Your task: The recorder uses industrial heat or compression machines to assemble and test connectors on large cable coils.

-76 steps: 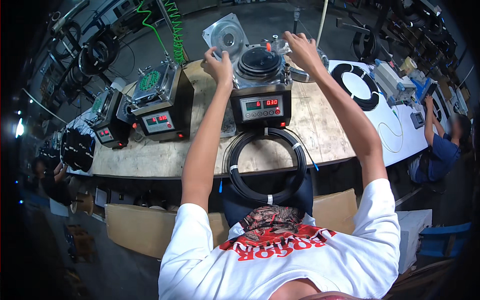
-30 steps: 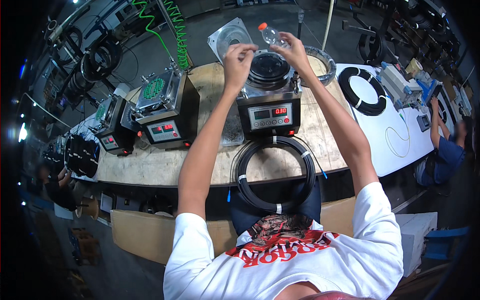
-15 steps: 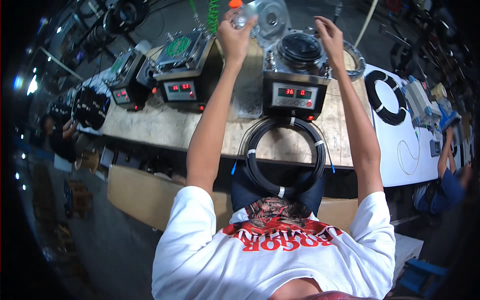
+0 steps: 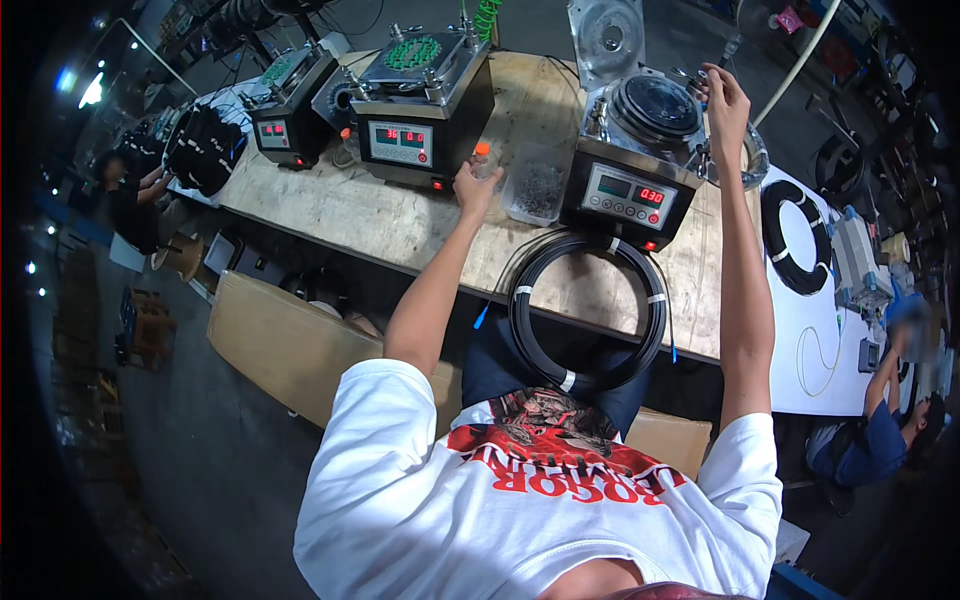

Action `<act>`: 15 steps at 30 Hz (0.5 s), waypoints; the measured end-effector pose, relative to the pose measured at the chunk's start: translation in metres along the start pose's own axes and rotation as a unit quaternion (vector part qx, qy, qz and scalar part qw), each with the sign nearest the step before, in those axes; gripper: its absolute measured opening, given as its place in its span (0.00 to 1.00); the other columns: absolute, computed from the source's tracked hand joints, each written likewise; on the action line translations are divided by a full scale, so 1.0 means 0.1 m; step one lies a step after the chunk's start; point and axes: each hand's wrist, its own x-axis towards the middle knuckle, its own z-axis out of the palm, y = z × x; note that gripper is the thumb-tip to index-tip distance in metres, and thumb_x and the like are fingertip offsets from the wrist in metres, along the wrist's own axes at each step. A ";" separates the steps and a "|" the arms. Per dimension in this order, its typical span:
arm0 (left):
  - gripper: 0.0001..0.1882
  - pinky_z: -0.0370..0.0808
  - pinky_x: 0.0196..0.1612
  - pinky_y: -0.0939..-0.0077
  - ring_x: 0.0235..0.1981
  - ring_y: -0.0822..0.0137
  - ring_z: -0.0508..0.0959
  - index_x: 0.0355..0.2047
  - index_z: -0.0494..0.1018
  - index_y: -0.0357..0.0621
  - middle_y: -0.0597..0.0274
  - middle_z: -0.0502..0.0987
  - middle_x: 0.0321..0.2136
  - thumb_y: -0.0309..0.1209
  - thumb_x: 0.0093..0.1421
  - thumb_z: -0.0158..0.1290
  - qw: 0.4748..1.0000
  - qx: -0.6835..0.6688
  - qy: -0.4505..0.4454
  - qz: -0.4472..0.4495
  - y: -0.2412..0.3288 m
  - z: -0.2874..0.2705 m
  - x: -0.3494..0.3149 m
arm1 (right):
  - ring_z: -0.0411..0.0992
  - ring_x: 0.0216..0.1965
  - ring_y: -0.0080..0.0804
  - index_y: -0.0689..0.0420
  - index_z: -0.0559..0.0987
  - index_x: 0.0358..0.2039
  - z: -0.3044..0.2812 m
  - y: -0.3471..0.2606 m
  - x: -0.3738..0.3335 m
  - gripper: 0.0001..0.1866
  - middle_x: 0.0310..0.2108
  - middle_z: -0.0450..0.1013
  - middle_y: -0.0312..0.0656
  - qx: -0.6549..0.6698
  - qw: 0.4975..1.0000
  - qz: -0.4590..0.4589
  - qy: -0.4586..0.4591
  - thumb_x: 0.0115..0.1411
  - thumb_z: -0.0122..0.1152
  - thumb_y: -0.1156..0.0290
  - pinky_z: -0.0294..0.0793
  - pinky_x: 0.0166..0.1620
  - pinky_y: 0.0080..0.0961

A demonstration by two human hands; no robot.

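Observation:
On the wooden tabletop, between two boxy machines, my left hand (image 4: 476, 188) is closed around a small clear bottle with an orange cap (image 4: 482, 150). My right hand (image 4: 728, 105) is up at the back right corner of the right machine (image 4: 628, 195). Its fingers are pinched beside a metal corner latch (image 4: 688, 77); what they hold is too small to make out. That machine's lid (image 4: 612, 45) stands open at the back, baring a round black disc (image 4: 658, 106). A clear tub of small parts (image 4: 537, 190) stands between my left hand and this machine.
A black cable coil (image 4: 516, 310) with blue ends overhangs the table's front edge before me. The middle machine (image 4: 405, 140) and a far left machine (image 4: 285, 130) have closed tops with green rings. Another black coil (image 4: 770, 215) lies on the white table, right. Co-workers sit at both sides.
My left hand has brought the orange-capped bottle from above the table's back down to the tabletop. My right hand has closed its fingers at the machine's corner. The view has shifted.

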 end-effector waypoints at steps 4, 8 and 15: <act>0.28 0.73 0.52 0.65 0.49 0.56 0.79 0.47 0.75 0.35 0.45 0.78 0.48 0.33 0.47 0.70 0.994 -0.057 0.022 0.089 0.30 0.06 0.00 | 0.68 0.27 0.17 0.65 0.81 0.43 -0.04 -0.03 0.02 0.13 0.25 0.72 0.34 0.002 1.000 -0.007 0.010 0.68 0.54 0.68 0.69 0.32 0.15; 0.36 0.73 0.53 0.67 0.50 0.59 0.78 0.57 0.70 0.35 0.47 0.77 0.49 0.36 0.49 0.69 0.973 -0.003 0.030 0.230 1.04 0.13 0.26 | 0.71 0.28 0.17 0.64 0.82 0.42 -0.08 -0.01 -0.02 0.12 0.26 0.75 0.35 -0.038 0.999 -0.005 0.029 0.68 0.54 0.70 0.71 0.32 0.17; 0.27 0.75 0.43 0.68 0.37 0.60 0.80 0.45 0.73 0.32 0.48 0.80 0.36 0.39 0.52 0.68 0.936 -0.155 -0.180 0.259 2.00 0.85 0.94 | 0.69 0.23 0.17 0.63 0.83 0.41 0.01 -0.10 -0.06 0.11 0.20 0.74 0.38 -0.152 0.985 -0.062 0.057 0.65 0.57 0.70 0.69 0.28 0.21</act>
